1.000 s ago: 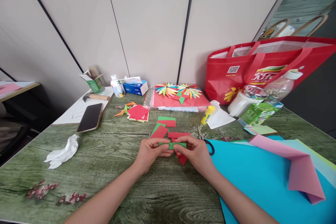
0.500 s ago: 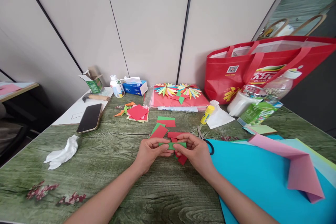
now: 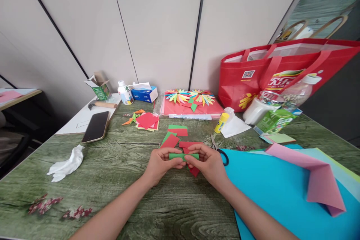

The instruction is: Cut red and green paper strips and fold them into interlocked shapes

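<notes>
A narrow green paper strip (image 3: 183, 156) is held level between my two hands above the table. My left hand (image 3: 161, 162) pinches its left end, thumb below and fingers behind. At the other end, my right hand (image 3: 207, 161) grips it the same way, both thumbs close together at the lower edge. Red folded paper pieces (image 3: 194, 171) lie under and behind the hands, partly hidden. Just beyond them rest a red and green piece (image 3: 170, 141) and another red piece with a green edge (image 3: 178, 131). Scissors (image 3: 224, 156) with black handles lie beside my right hand.
A blue paper sheet (image 3: 261, 191) and a folded pink sheet (image 3: 323, 180) cover the right side. A glue stick (image 3: 221, 123), red bag (image 3: 239, 82) and pack of red paper (image 3: 174, 108) stand behind. Left are a phone (image 3: 96, 126), crumpled tissue (image 3: 67, 163) and hammer (image 3: 104, 104).
My thumbs have slid down to the strip's lower edge, so more of its green face shows. The strip stays in both hands; the things on the table have not moved.
</notes>
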Available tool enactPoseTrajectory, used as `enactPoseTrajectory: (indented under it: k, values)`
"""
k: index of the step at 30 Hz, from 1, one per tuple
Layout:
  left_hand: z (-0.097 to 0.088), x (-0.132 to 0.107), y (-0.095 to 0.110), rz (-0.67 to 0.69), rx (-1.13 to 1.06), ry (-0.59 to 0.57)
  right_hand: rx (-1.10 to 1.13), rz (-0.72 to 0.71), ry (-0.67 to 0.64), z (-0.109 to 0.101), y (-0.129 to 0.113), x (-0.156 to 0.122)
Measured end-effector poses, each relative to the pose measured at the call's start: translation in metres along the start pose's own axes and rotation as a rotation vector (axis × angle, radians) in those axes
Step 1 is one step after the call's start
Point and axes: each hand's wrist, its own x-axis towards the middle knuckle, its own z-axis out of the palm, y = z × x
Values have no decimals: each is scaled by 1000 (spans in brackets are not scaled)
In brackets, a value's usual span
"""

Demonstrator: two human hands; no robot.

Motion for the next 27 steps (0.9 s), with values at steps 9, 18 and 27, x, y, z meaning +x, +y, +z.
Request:
enactPoseTrajectory:
  k: [9,18,27]
  values:
    - [1,0,-1,-22,-20,39,10,8,-4,1,0,-1]
    - [2,-2,2,-9,-20,39,3,16,-14,1,-3,-1]
    - [-2,0,-1,48,104,59,-43,-39,-52,0,8,0]
